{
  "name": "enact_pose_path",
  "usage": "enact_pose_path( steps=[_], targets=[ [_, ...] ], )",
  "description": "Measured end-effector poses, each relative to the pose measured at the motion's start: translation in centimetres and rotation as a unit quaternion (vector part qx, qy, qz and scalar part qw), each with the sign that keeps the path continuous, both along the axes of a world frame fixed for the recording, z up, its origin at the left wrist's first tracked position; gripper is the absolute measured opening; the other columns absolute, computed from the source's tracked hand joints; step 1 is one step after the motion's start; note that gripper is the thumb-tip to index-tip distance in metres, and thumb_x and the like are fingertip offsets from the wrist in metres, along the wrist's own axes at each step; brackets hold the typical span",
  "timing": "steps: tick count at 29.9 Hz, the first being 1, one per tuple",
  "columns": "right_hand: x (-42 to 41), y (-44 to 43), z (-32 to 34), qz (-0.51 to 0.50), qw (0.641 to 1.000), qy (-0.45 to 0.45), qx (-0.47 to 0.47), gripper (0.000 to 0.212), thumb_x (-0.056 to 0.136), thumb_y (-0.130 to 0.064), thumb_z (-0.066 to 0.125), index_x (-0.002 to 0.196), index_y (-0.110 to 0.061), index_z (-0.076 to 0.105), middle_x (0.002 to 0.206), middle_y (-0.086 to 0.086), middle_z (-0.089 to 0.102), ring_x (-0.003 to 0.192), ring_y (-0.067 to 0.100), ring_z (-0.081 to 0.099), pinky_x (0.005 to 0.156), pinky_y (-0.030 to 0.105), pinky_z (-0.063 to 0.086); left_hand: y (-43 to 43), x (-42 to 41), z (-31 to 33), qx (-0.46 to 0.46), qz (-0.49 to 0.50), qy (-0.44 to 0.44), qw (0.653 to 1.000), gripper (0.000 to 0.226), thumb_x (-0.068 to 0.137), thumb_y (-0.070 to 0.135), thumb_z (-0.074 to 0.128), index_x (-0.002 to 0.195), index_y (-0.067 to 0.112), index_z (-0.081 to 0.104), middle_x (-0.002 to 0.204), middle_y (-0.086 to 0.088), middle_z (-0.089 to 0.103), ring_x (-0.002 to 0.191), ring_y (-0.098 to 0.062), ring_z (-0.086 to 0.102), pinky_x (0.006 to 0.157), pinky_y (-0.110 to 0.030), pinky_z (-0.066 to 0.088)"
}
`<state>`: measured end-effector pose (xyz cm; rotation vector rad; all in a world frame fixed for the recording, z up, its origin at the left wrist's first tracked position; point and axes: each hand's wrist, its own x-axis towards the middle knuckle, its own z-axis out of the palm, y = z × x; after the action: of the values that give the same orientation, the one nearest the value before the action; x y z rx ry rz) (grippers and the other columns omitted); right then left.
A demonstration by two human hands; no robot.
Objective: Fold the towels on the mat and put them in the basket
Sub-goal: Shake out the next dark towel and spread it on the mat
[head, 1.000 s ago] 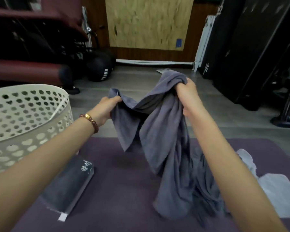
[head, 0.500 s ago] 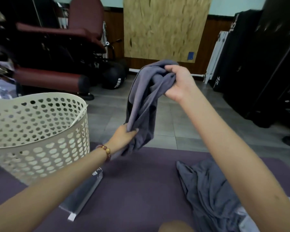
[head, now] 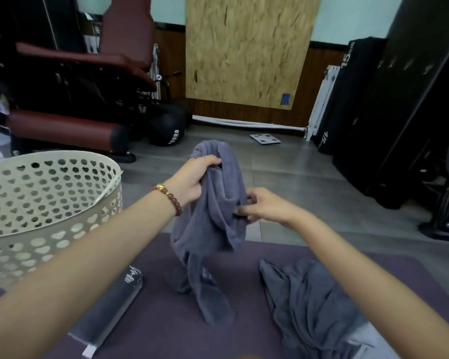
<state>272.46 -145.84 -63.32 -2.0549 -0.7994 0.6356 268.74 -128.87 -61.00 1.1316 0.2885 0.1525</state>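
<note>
Half a second ago the right hand (head: 266, 207) held the top of the grey towel (head: 215, 229) high and the left hand (head: 192, 177) gripped it lower down. The grips have swapped: the left hand now has the top and the right hand has dropped to the side, while the towel's tail has come down onto the mat (head: 166, 330).

At nine o'clock from the towel stands the cream basket (head: 49, 229), its wall pierced with heart-shaped holes, its base at the mat's left edge. At seven o'clock a dark folded bundle (head: 109, 307) with a white label lies flat on the mat, partly under the left forearm. A bead bracelet (head: 170, 199) sits on the left wrist. The left hand's fingers are curled tight round the bunched top of the towel, which hangs in loose folds, its lower end touching the mat at six o'clock. The right hand, at three o'clock from the towel's middle, pinches its right edge with bent fingers. At five o'clock a second towel (head: 309, 301), also grey, lies crumpled on the mat under the right forearm, and a pale cloth (head: 368, 343) shows beside it at the bottom right.
</note>
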Motion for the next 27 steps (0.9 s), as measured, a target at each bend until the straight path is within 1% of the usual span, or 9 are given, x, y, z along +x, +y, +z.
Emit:
enact_pose_path(
  steps=[3, 7, 12, 16, 19, 21, 23, 25, 27],
  targets=[
    [0.2, -0.9, 0.6, -0.114, 0.985, 0.020, 0.129, 0.019, 0.092, -0.001, 0.046, 0.098, -0.013, 0.058, 0.090, 0.008, 0.065, 0.075, 0.014, 0.061, 0.064, 0.023, 0.049, -0.5, -0.4, 0.3, 0.020, -0.064, -0.029, 0.997, 0.015, 0.088, 0.006, 0.058, 0.102, 0.008, 0.063, 0.093, -0.009, 0.070, 0.085, -0.019, 0.068, 0.070, -0.027, 0.057],
    [0.8, -2.5, 2.4, -0.174, 0.931, 0.138, 0.291, 0.036, 0.097, -0.008, 0.048, 0.125, -0.030, 0.046, 0.105, 0.007, 0.066, 0.075, 0.016, 0.066, 0.058, 0.025, 0.053, -0.2, -1.2, 0.8, 0.089, -0.151, -0.023, 0.984, 0.021, 0.089, 0.012, 0.058, 0.110, 0.012, 0.062, 0.106, -0.006, 0.068, 0.101, -0.019, 0.064, 0.086, -0.035, 0.055],
    [1.1, -3.5, 4.8, -0.129, 0.886, 0.188, 0.403, 0.029, 0.099, -0.009, 0.041, 0.121, -0.020, 0.055, 0.104, 0.005, 0.066, 0.084, 0.012, 0.065, 0.072, 0.023, 0.055, 0.3, -1.5, 1.5, -0.001, -0.147, 0.054, 0.988, 0.008, 0.093, 0.016, 0.054, 0.095, 0.014, 0.061, 0.083, -0.001, 0.068, 0.070, -0.011, 0.068, 0.069, -0.025, 0.057],
    [1.3, -3.7, 5.5, -0.114, 0.895, 0.189, 0.387, 0.046, 0.091, -0.001, 0.052, 0.135, -0.014, 0.049, 0.120, 0.008, 0.061, 0.092, 0.014, 0.064, 0.073, 0.022, 0.055, 1.2, -1.4, 1.1, 0.033, -0.116, 0.115, 0.986, 0.005, 0.092, 0.022, 0.054, 0.093, 0.018, 0.056, 0.088, 0.001, 0.062, 0.079, -0.015, 0.062, 0.077, -0.036, 0.051],
    [1.2, -3.4, 5.5, -0.113, 0.908, 0.175, 0.363, 0.060, 0.082, -0.003, 0.061, 0.139, -0.016, 0.045, 0.128, 0.007, 0.056, 0.095, 0.015, 0.063, 0.071, 0.023, 0.054, 0.5, -1.7, 1.1, 0.005, -0.078, 0.074, 0.994, 0.008, 0.093, 0.007, 0.050, 0.093, 0.014, 0.053, 0.092, -0.003, 0.056, 0.076, -0.014, 0.060, 0.067, -0.033, 0.054],
    [1.2, -3.4, 5.4, -0.087, 0.914, 0.185, 0.349, 0.078, 0.070, -0.009, 0.073, 0.141, -0.019, 0.041, 0.131, 0.005, 0.054, 0.102, 0.015, 0.063, 0.073, 0.024, 0.054, 0.1, -1.8, 1.1, 0.014, -0.030, 0.032, 0.999, 0.032, 0.091, -0.003, 0.051, 0.113, 0.019, 0.046, 0.100, -0.007, 0.056, 0.081, -0.016, 0.061, 0.062, -0.032, 0.055],
    [1.2, -3.3, 5.1, -0.058, 0.942, 0.159, 0.292, 0.092, 0.066, -0.002, 0.079, 0.143, -0.023, 0.034, 0.136, 0.000, 0.048, 0.112, 0.014, 0.059, 0.078, 0.024, 0.054, 0.0, -1.7, 1.0, 0.049, -0.019, -0.007, 0.999, 0.042, 0.092, -0.004, 0.048, 0.128, 0.018, 0.047, 0.105, -0.010, 0.061, 0.088, -0.019, 0.061, 0.062, -0.028, 0.055],
    [1.1, -2.9, 4.4, -0.072, 0.976, 0.042, 0.201, 0.079, 0.074, 0.001, 0.074, 0.140, -0.023, 0.037, 0.135, -0.001, 0.047, 0.113, 0.013, 0.056, 0.077, 0.021, 0.054, -0.2, -1.7, 1.1, 0.076, -0.029, -0.033, 0.996, 0.040, 0.093, -0.003, 0.047, 0.128, 0.015, 0.052, 0.097, -0.008, 0.066, 0.083, -0.017, 0.062, 0.061, -0.022, 0.054],
    [1.3, -2.5, 3.9, -0.138, 0.976, -0.049, 0.164, 0.046, 0.085, 0.001, 0.061, 0.126, -0.017, 0.052, 0.119, 0.007, 0.059, 0.089, 0.012, 0.062, 0.059, 0.018, 0.052, -0.3, -1.7, 1.3, 0.086, -0.021, -0.040, 0.995, 0.036, 0.090, -0.002, 0.052, 0.123, 0.013, 0.056, 0.089, -0.005, 0.066, 0.072, -0.011, 0.063, 0.057, -0.017, 0.053]
  ],
)
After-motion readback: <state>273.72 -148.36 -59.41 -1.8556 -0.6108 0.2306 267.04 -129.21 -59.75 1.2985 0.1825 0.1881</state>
